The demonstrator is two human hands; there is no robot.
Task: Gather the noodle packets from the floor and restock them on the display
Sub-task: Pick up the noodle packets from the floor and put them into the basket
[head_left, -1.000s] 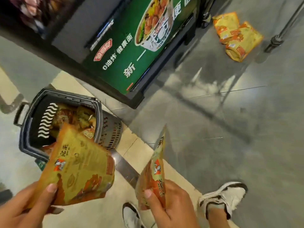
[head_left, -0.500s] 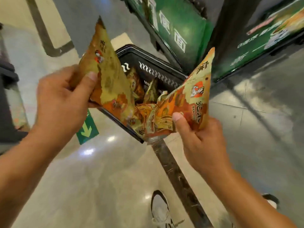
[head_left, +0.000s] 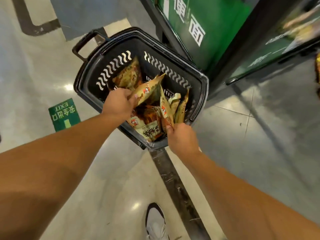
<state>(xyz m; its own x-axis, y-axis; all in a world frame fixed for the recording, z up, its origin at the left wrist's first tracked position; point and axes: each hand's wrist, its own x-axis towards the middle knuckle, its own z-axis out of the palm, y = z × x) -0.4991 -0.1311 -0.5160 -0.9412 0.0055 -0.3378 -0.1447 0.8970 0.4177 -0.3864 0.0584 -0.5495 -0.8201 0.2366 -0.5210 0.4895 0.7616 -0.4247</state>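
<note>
A black plastic shopping basket (head_left: 90, 78) stands on the floor and holds several yellow-orange noodle packets. My left hand (head_left: 119, 103) is inside the basket, gripping the corner of one noodle packet (head_left: 149, 90) that lies tilted on the pile. My right hand (head_left: 181, 137) is at the basket's near rim, pinching the bottom edge of a second noodle packet (head_left: 166, 113) that stands upright on its edge among the others. Another packet (head_left: 129, 75) leans against the far wall of the basket.
The green display stand (head_left: 207, 28) rises right behind the basket, its side panel printed with white characters. A green EXIT sticker (head_left: 64, 114) is on the floor at the left. A dark floor strip (head_left: 174, 184) runs toward me, beside my white shoe (head_left: 155, 220).
Both hands have gone down and forward from above the basket into it, carrying their packets down among the others. The view has closed in on the basket.
</note>
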